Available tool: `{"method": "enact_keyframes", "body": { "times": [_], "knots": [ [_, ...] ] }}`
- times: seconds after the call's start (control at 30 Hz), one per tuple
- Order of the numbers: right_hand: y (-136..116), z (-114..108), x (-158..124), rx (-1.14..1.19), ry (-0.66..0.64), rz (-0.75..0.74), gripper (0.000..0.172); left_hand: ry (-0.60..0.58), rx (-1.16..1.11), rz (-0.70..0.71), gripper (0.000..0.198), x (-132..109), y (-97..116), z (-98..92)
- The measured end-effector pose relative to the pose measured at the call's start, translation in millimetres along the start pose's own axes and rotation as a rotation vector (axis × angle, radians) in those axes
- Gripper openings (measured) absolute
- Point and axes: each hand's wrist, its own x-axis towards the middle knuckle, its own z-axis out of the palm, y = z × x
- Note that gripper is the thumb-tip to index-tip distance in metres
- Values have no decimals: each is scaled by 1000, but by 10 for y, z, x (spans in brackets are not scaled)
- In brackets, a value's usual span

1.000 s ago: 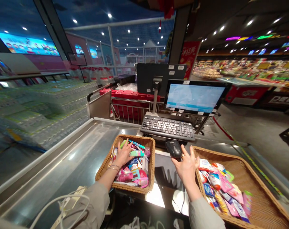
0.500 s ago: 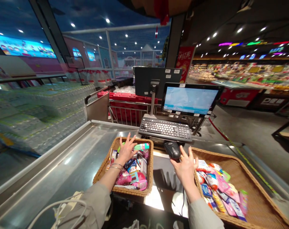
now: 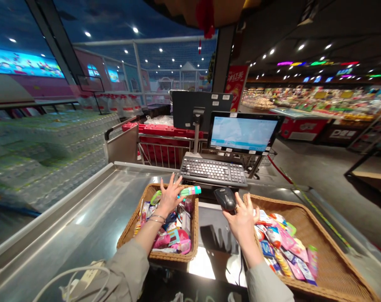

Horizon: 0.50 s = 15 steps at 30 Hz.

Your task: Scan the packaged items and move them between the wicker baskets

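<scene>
My left hand (image 3: 169,197), wearing bracelets, is over a wicker basket (image 3: 195,235) of small packaged goods. Its upper fingers are spread, while a green tube-shaped pack (image 3: 190,191) with a pink and turquoise end is gripped at the thumb side. The pack's end juts past the basket's right rim. My right hand (image 3: 243,218) holds a black barcode scanner (image 3: 225,198), its head pointing up and left; the handle is hidden by the hand. A second wicker basket (image 3: 331,251), with colourful sweets and small packets (image 3: 286,243), lies beside my right hand.
A black keyboard (image 3: 213,170) and a lit monitor (image 3: 242,132) stand beyond the baskets, next to a second screen (image 3: 201,109) seen from behind. A metal counter (image 3: 83,226) with a raised edge extends left. A shopping trolley (image 3: 165,149) stands behind. Stacked bottle packs (image 3: 52,142) are at far left.
The view has shifted slightly, so most things appear further left. My left hand has moved the green pack rightward over the basket's rim. My right hand keeps the scanner in much the same place.
</scene>
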Motion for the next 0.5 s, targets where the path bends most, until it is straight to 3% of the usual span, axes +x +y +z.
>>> {"method": "enact_keyframes", "body": {
  "times": [0.5],
  "knots": [
    [18,-64,21,21,-12,5,28,48,-29,44,33,132,176,70]
  ]
}}
